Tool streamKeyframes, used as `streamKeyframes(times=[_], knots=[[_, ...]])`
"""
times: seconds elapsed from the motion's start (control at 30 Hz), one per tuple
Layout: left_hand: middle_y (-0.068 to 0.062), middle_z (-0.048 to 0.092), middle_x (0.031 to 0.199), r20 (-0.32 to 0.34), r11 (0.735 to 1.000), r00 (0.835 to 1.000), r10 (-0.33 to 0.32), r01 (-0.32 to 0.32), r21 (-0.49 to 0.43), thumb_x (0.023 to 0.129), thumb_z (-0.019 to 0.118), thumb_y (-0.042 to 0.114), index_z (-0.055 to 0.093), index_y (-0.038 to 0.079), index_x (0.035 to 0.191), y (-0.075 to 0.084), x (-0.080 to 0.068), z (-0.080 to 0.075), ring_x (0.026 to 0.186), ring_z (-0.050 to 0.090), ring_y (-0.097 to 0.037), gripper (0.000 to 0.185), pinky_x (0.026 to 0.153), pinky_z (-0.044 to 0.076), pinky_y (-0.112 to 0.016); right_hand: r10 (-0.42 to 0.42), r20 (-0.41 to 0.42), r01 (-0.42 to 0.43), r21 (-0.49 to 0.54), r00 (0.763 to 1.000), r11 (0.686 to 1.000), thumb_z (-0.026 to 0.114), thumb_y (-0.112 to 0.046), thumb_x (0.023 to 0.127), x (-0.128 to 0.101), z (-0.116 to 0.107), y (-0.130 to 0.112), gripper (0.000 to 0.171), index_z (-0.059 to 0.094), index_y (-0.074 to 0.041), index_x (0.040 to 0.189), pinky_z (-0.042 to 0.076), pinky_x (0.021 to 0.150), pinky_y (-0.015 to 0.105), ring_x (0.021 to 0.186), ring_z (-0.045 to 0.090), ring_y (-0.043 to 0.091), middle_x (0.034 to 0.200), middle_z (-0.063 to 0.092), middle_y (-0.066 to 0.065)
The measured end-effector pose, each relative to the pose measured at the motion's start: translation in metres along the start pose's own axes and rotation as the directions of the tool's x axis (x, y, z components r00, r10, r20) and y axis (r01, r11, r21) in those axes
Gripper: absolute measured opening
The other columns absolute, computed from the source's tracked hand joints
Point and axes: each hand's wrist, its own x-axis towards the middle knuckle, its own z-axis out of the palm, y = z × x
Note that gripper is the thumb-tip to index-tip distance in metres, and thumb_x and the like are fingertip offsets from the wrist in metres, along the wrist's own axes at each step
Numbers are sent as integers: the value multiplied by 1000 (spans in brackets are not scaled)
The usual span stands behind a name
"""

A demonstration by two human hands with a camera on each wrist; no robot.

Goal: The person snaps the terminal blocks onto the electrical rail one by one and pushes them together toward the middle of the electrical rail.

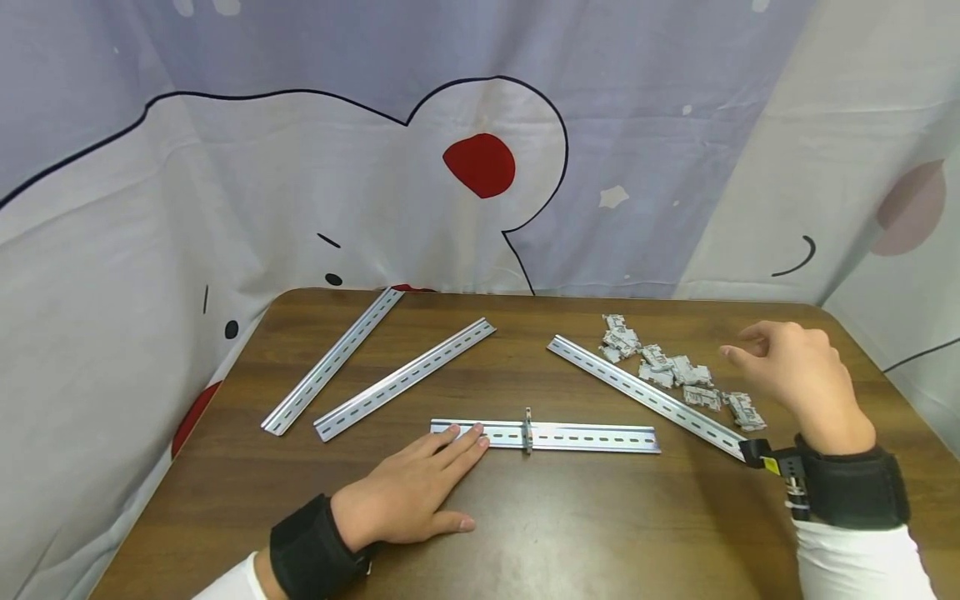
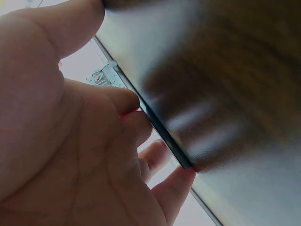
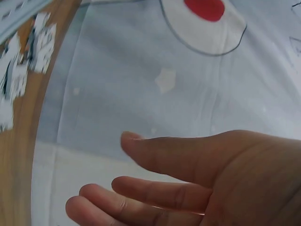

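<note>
My left hand (image 1: 420, 487) lies flat on the brown table, fingertips pressing the left end of the nearest metal rail (image 1: 592, 437). One grey terminal block (image 1: 528, 429) is clipped across that rail near its middle. In the left wrist view my fingers (image 2: 127, 101) touch the rail's edge (image 2: 164, 136), with the block (image 2: 106, 75) beyond. My right hand (image 1: 795, 371) hovers empty above the table's right side, fingers loosely curled, just right of a pile of grey terminal blocks (image 1: 675, 371). The right wrist view shows its relaxed fingers (image 3: 141, 193) and blurred blocks (image 3: 28, 56).
Three more slotted metal rails lie on the table: two slanted at the left (image 1: 333, 360) (image 1: 405, 379), and one diagonal at the right (image 1: 645, 396) beside the block pile. A printed curtain (image 1: 480, 167) hangs behind and around the table.
</note>
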Motion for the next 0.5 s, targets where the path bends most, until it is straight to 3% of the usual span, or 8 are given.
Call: streamKeyframes(times=[0.33,0.4,0.5], knots=[[-7,16,163,-21,1000,1000,12,-12,7,93,51,59,19,12,157,-1,0,3,147,23,-31,85,116,25,-47,102,143,-98,-34,984,995,71,-48,82,10,8,37,69,60,6,123,47,55,51,96,53,62,118,56,38],[-7,17,163,-35,1000,999,21,-21,8,93,51,60,20,12,157,-2,0,5,146,24,-32,85,116,26,-48,129,198,-123,-41,972,991,72,-50,81,12,12,44,65,65,5,116,47,54,49,91,56,58,113,58,38],[-8,17,163,-50,999,998,31,-31,15,93,48,62,20,12,157,-4,0,8,146,25,-33,85,115,27,-49,166,309,-160,-44,937,986,72,-50,81,14,19,52,52,71,1,90,45,52,41,74,60,41,87,65,26]])
